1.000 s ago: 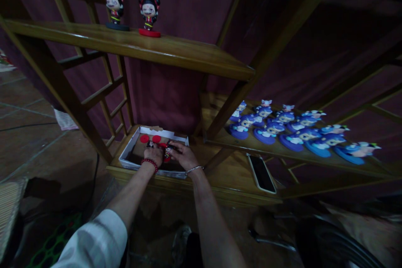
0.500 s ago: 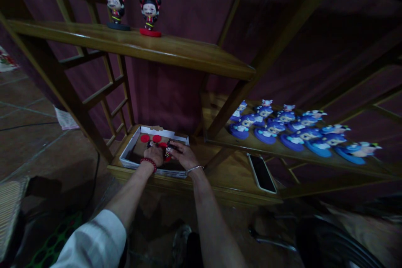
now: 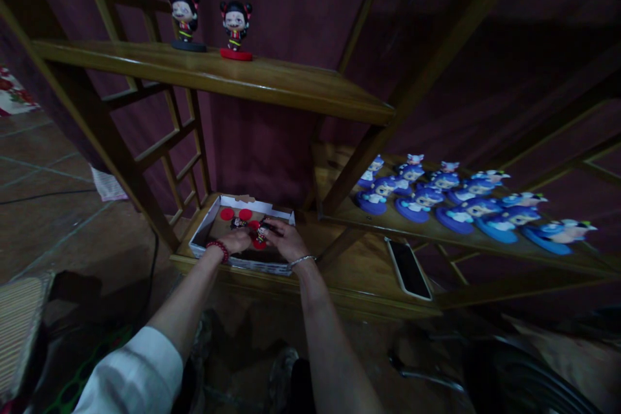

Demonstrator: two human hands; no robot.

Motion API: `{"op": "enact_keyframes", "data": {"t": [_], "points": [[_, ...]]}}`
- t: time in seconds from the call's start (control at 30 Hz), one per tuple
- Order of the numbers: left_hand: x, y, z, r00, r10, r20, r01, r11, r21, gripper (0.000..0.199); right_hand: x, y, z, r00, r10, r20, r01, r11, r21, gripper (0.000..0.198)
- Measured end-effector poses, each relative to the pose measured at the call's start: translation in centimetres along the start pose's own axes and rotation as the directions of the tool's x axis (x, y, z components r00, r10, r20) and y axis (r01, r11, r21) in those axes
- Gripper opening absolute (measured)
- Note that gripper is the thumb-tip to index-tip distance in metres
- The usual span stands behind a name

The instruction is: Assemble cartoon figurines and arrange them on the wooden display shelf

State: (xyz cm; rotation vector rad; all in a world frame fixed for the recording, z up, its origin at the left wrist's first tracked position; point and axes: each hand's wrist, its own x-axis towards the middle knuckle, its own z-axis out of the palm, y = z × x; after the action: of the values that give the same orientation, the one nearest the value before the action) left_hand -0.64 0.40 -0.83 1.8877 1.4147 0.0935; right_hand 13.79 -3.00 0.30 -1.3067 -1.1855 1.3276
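Note:
A shallow white cardboard box (image 3: 206, 223) sits on the low wooden shelf, and both my hands are over it. My right hand (image 3: 287, 240) grips a small black-haired figurine (image 3: 262, 231) by its head end. Just left of it, my left hand (image 3: 235, 242) is closed, its fingertips close to the figurine's lower part; whether they pinch something is too small to make out. Behind my left hand a second black-haired figurine (image 3: 239, 223) lies in the box. Red round bases (image 3: 245, 214) lie on the box's brown bottom, one partly hidden by the held figurine.
Two similar figurines stand on the upper shelf (image 3: 291, 87), one on a red base (image 3: 236, 55), one on a dark base (image 3: 188, 46). Several blue-purple figurines (image 3: 420, 200) fill the right shelf. A phone (image 3: 410, 270) lies below them. Wooden posts (image 3: 359, 165) frame the space.
My left hand has drawn back slightly toward me and left, uncovering more of the lying figurine. My right hand keeps its hold on the other figurine. The view has shifted slightly.

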Motion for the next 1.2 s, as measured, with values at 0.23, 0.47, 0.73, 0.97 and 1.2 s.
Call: {"op": "enact_keyframes", "data": {"t": [0.23, 0.47, 0.73, 0.97, 1.2], "points": [[0.0, -0.6, -0.3, 0.998, -0.049, 0.044, 0.062, 0.926, -0.373, 0.038, 0.3, 0.4, -0.1, 1.0, -0.03, 0.009, 0.031, 0.999, -0.033, 0.033], [-1.4, 0.0, -1.4, 0.997, 0.018, 0.07, 0.035, 0.732, -0.68, 0.043, 0.1, 0.0, 0.0, 1.0, -0.016, -0.005, 0.016, 1.0, -0.012, 0.037], [-2.6, 0.5, -2.1, 0.997, 0.021, 0.076, 0.043, 0.651, -0.758, 0.04, 0.0, -0.2, 0.1, 1.0, -0.015, -0.007, 0.015, 1.0, 0.004, 0.036], [-3.3, 0.7, -2.4, 0.997, 0.01, 0.074, 0.053, 0.6, -0.798, 0.041, -0.2, -0.6, 0.4, 1.0, -0.027, -0.007, 0.027, 1.0, -0.009, 0.036], [-3.9, 0.6, -2.7, 0.994, 0.059, 0.088, 0.047, 0.493, -0.869, 0.041, -0.1, -0.7, 0.6, 0.999, -0.038, -0.009, 0.038, 0.999, -0.009, 0.039]]}}
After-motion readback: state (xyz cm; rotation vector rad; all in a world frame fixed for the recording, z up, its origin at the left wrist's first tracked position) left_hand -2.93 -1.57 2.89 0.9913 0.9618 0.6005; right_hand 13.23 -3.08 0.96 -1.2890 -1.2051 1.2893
